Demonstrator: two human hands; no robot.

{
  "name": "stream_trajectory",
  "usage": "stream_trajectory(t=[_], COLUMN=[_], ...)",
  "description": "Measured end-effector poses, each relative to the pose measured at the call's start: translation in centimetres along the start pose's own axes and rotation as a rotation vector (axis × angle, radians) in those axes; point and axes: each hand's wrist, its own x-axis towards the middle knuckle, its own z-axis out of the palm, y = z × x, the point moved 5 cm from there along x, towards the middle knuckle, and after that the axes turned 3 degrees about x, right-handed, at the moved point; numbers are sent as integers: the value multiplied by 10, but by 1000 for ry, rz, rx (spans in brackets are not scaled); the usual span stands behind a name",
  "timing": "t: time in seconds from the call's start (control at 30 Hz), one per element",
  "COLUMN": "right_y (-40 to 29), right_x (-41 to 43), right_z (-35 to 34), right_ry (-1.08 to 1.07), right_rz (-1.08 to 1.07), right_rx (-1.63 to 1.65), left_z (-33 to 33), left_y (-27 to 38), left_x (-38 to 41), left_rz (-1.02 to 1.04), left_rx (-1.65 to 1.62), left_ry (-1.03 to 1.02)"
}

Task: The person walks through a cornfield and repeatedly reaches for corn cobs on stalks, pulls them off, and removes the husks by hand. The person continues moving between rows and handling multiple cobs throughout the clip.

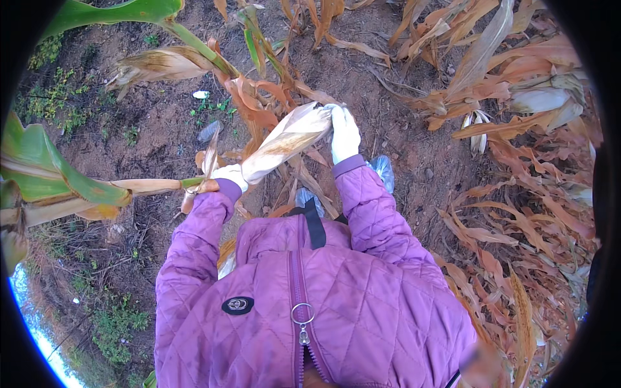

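An ear of corn in its pale, dry husk (286, 140) lies slantwise between my two white-gloved hands. My left hand (231, 175) grips its lower end, where it joins the corn stalk (155, 186) coming in from the left. At the ear's upper tip, my right hand (345, 133) has its fingers closed on the husk. The husk covers the kernels. Another husked ear (162, 65) hangs from a green stalk at the upper left.
Dry corn leaves and stalks crowd the right side, with more husked ears (541, 99) among them. Green corn leaves (63, 169) reach in from the left. Plastic bags (382, 172) are close to my body, above bare soil (398, 145). Low weeds grow at the left.
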Motion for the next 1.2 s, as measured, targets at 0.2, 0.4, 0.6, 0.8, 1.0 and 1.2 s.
stream_trajectory(t=[0.2,0.4,0.6,0.8,1.0,1.2], right_y=[-134,-212,-188,-120,-188,-141], right_x=[-62,-148,-129,-35,-142,-200], right_z=[50,112,155,104,132,168], right_ry=[-94,-470,-667,-401,-674,-1122], right_rz=[-389,-1021,-708,5,-583,-977], right_rx=[-161,-402,-58,449,-145,-347], left_z=[53,29,41,1,21,25], left_y=[-25,-22,-45,-14,-29,-38], left_x=[44,27,19,7,0,-7], left_rz=[-130,-13,-31,-67,-23,20], left_rx=[-145,-11,65,14,-23,49], left_ry=[29,142,300,54,162,145])
